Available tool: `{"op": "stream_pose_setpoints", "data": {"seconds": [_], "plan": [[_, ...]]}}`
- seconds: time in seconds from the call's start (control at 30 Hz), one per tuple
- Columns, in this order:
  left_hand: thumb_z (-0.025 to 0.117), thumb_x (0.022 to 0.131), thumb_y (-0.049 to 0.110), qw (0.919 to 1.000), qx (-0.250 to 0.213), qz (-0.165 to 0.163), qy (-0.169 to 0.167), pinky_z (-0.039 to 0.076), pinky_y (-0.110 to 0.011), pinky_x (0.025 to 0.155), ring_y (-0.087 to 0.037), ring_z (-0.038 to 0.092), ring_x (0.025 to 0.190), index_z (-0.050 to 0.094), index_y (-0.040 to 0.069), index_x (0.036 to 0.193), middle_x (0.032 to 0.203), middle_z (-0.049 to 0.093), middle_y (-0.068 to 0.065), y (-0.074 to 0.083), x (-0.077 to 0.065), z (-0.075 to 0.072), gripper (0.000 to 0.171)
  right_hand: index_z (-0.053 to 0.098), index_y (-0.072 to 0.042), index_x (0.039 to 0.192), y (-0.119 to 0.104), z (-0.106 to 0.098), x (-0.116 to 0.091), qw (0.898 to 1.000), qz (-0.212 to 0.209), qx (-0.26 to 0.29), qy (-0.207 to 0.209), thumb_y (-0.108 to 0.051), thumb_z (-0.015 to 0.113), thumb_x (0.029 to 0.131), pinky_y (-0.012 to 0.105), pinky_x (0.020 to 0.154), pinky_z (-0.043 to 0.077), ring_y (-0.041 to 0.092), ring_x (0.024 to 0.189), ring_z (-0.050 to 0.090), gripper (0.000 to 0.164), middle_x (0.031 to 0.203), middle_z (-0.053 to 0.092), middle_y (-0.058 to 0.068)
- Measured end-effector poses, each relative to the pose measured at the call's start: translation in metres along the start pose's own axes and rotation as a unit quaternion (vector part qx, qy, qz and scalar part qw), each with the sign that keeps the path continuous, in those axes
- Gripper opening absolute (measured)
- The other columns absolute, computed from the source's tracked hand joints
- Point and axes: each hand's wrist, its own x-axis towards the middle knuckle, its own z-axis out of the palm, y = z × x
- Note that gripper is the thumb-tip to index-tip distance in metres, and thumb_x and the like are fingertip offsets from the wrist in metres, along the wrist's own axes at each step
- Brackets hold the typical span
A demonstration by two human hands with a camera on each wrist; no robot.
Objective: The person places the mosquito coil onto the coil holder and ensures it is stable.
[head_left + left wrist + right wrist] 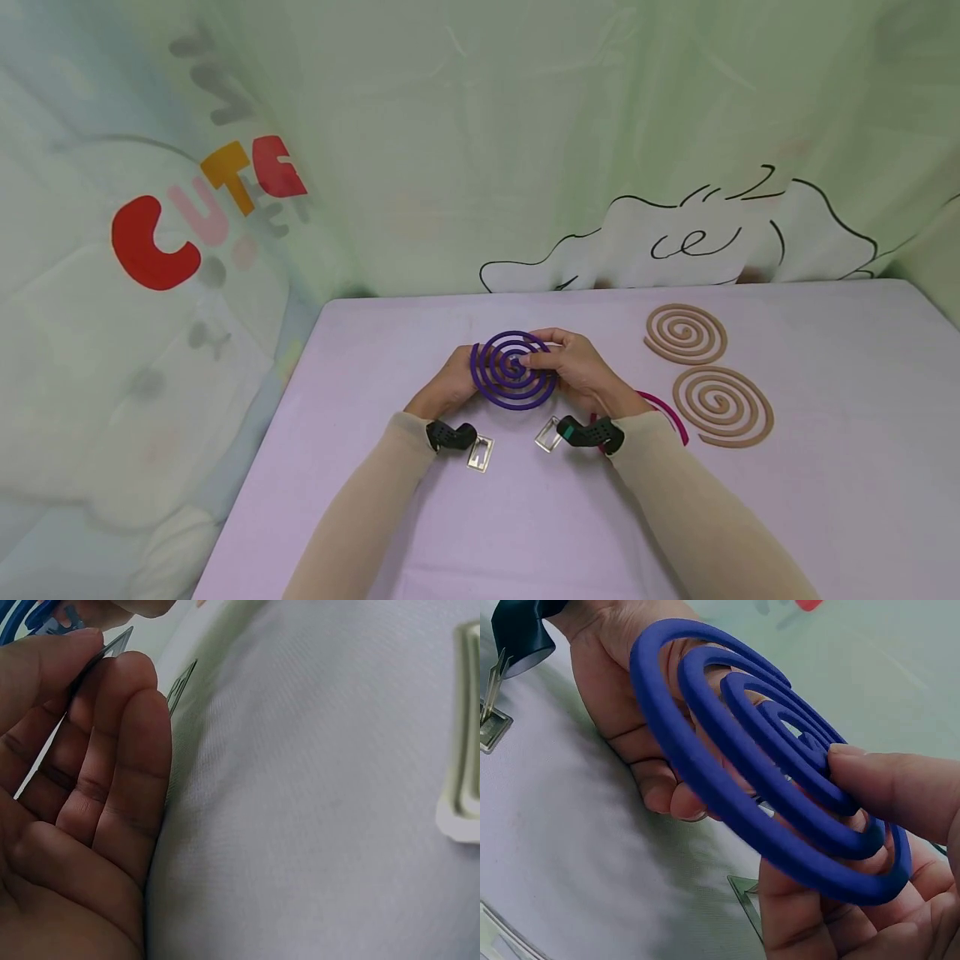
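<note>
A purple-blue mosquito coil [516, 367] is held above the table in my right hand [585, 371], its thumb [889, 780] pressing near the centre and the other fingers behind it. Behind the coil, my left hand [452, 382] pinches a thin metal piece [114, 646] between thumb and fingertips; the coil hides most of this in the head view. In the right wrist view the coil [765, 780] lies tilted between both hands. Two rectangular metal coil stands, one on the left [481, 454] and one on the right [549, 434], lie near the wrists.
Two tan coils, a farther one [684, 333] and a nearer one [722, 406], lie flat on the right of the table [825, 500]. A pink coil [667, 406] is partly covered by the right forearm. Black devices [450, 435] sit on the wrists. A printed curtain [450, 167] hangs behind.
</note>
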Motion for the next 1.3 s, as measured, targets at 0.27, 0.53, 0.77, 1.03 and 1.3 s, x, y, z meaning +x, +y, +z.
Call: {"op": "stream_pose_setpoints", "data": {"seconds": [0.27,0.53,0.77,1.03,1.3], "plan": [[0.079,0.088,0.007,0.9999,0.008,0.011,0.002,0.044,-0.024,0.068,-0.012,0.050,0.073,0.071,0.006,0.084,0.075,0.062,0.006,-0.0002,-0.0002,-0.0014,0.009,0.051,0.001,0.135,0.0021,-0.0009,0.0001,0.999,-0.009,0.038,-0.024,0.006,0.070,0.092,0.023,0.071,0.060,0.011,0.079,0.071,0.047,0.098,0.073,0.000],[0.078,0.087,0.003,0.9999,0.002,0.014,-0.002,0.046,-0.023,0.074,-0.012,0.055,0.076,0.073,0.000,0.089,0.078,0.066,0.005,-0.0030,0.0007,-0.0020,0.006,0.051,0.002,0.134,0.0008,-0.0001,-0.0002,0.999,-0.009,0.038,-0.022,0.006,0.071,0.092,0.023,0.072,0.060,0.012,0.080,0.071,0.047,0.098,0.073,0.001],[0.079,0.088,0.007,0.9999,0.009,0.006,0.011,0.043,-0.024,0.069,-0.012,0.048,0.072,0.068,0.012,0.079,0.074,0.060,0.005,-0.0031,0.0006,-0.0022,0.015,0.050,0.005,0.134,0.0037,0.0016,0.0018,0.999,-0.014,0.042,-0.025,0.007,0.072,0.092,0.023,0.071,0.059,0.011,0.078,0.071,0.048,0.096,0.073,0.001],[0.079,0.089,0.008,0.9999,0.011,0.004,0.010,0.044,-0.024,0.070,-0.012,0.049,0.073,0.068,0.013,0.079,0.074,0.060,0.005,-0.0011,-0.0005,-0.0028,0.016,0.051,0.000,0.133,-0.0004,0.0022,-0.0012,0.999,-0.006,0.043,-0.023,0.007,0.069,0.093,0.024,0.074,0.060,0.013,0.083,0.073,0.044,0.097,0.075,0.000],[0.079,0.088,0.008,0.9999,0.002,0.000,0.013,0.044,-0.024,0.070,-0.012,0.049,0.073,0.069,0.012,0.080,0.075,0.061,0.005,-0.0006,-0.0006,-0.0018,0.013,0.050,0.004,0.134,0.0015,0.0016,-0.0012,0.998,-0.014,0.047,-0.029,0.008,0.070,0.092,0.024,0.074,0.060,0.012,0.081,0.072,0.046,0.096,0.074,0.002]]}}
